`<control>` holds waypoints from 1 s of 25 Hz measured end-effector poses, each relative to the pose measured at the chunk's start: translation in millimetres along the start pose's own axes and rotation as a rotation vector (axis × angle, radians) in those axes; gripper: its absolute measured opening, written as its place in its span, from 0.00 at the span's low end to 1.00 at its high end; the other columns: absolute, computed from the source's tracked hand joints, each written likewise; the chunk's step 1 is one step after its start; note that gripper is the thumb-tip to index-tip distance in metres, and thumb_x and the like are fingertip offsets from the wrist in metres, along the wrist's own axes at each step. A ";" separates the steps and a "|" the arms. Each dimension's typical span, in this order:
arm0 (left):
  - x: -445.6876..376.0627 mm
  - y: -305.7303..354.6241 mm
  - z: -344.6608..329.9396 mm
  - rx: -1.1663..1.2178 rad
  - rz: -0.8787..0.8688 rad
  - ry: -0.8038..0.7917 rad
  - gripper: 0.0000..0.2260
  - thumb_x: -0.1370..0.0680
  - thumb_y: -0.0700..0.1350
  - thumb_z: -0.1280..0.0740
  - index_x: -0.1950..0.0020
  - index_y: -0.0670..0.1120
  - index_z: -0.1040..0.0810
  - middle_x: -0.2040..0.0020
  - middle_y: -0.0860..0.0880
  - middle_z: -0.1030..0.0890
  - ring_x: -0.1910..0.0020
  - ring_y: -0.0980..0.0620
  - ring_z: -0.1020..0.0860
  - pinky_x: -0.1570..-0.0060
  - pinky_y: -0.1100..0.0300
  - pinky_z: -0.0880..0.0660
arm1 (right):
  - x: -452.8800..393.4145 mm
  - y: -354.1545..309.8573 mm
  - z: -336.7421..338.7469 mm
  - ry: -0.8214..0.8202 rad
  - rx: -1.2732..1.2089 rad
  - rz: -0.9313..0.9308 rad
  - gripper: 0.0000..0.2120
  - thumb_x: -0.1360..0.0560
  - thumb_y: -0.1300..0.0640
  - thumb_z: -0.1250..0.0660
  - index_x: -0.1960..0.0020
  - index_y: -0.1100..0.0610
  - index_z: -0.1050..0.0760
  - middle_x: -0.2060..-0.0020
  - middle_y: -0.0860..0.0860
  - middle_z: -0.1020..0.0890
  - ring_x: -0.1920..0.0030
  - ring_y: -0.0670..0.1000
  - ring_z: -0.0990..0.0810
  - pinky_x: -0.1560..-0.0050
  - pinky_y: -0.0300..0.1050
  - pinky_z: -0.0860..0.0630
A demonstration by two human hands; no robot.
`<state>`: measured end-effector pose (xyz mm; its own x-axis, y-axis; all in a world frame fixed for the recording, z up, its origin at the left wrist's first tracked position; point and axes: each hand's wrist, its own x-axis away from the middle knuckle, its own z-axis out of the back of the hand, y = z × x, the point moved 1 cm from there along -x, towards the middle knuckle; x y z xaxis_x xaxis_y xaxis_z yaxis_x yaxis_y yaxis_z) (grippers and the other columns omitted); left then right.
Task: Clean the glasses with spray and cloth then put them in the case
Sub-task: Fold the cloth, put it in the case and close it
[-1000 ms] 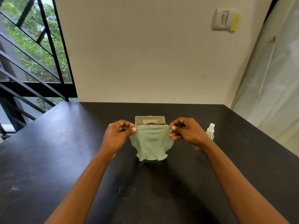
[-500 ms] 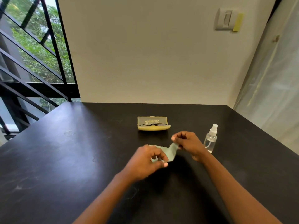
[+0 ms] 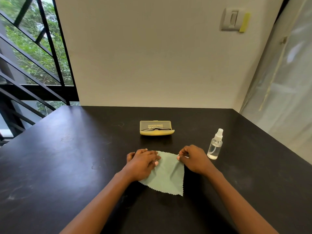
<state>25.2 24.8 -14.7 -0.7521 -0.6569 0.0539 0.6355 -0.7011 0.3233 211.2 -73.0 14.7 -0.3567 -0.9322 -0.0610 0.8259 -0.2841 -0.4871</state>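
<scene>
Green cloth point(image 3: 166, 176) spread flat on black worktop point(image 3: 67, 166), lower centre of frame. Left hand point(image 3: 143, 163) laid on cloth's left part, fingers straight, pressing down. Cloth's upper right corner pinched by right hand point(image 3: 192, 159), fingers curled. Spray bottle point(image 3: 215, 146) upright just right of right hand. Beyond, at frame centre, glasses point(image 3: 156, 129) seen inside yellow case point(image 3: 157, 128), lid closed.

A pale green cloth point(image 3: 166, 174) lies spread on the black desk point(image 3: 67, 166). The left hand point(image 3: 143, 162) rests flat on its left part, while the right hand point(image 3: 191, 158) pinches its right corner. Beyond them sits a yellow case point(image 3: 157, 128) holding glasses point(image 3: 156, 129), lid open, with a clear spray bottle point(image 3: 215, 145) standing to its right.
</scene>
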 end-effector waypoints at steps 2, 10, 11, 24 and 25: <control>-2.1 -2.8 -3.5 -0.086 0.003 -0.076 0.19 0.20 0.56 0.49 0.28 0.61 0.42 0.25 0.59 0.44 0.25 0.48 0.53 0.30 0.37 0.58 | 5.3 -6.6 -1.7 -0.083 0.128 -0.038 0.13 0.24 0.45 0.38 0.43 0.49 0.27 0.42 0.49 0.25 0.38 0.52 0.30 0.37 0.55 0.33; 7.6 -8.8 -2.2 -0.211 0.203 -0.041 0.24 0.22 0.63 0.55 0.26 0.61 0.52 0.23 0.57 0.50 0.25 0.43 0.56 0.34 0.33 0.63 | 1.3 -19.0 -21.1 -0.298 0.250 -0.025 0.38 0.28 0.33 0.42 0.25 0.46 0.53 0.25 0.47 0.46 0.26 0.56 0.51 0.31 0.62 0.50; 9.4 -10.3 -1.5 -0.212 0.227 -0.034 0.25 0.22 0.63 0.56 0.26 0.61 0.52 0.23 0.57 0.51 0.25 0.43 0.56 0.34 0.33 0.63 | -0.3 -18.2 -22.7 -0.315 0.241 -0.015 0.41 0.29 0.32 0.41 0.25 0.45 0.56 0.24 0.47 0.49 0.25 0.55 0.54 0.31 0.62 0.52; 21.8 -28.2 7.0 -0.097 0.172 -0.160 0.29 0.24 0.67 0.52 0.26 0.62 0.56 0.24 0.59 0.58 0.26 0.46 0.66 0.37 0.31 0.70 | 9.2 5.1 -15.9 -0.417 0.367 0.112 0.30 0.22 0.38 0.51 0.26 0.42 0.60 0.25 0.41 0.58 0.27 0.52 0.67 0.34 0.69 0.67; 20.7 -27.7 7.5 -0.103 0.165 -0.166 0.29 0.25 0.67 0.51 0.26 0.63 0.56 0.24 0.59 0.58 0.26 0.46 0.66 0.37 0.31 0.70 | 11.8 6.6 -16.4 -0.421 0.390 0.103 0.31 0.23 0.36 0.52 0.26 0.42 0.61 0.25 0.41 0.60 0.27 0.53 0.68 0.34 0.69 0.67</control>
<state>-9.3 32.7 -15.4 -0.6499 -0.7158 0.2554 0.7599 -0.6186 0.1999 205.2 -82.3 -3.5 -0.1275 -0.9456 0.2994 0.9753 -0.1744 -0.1355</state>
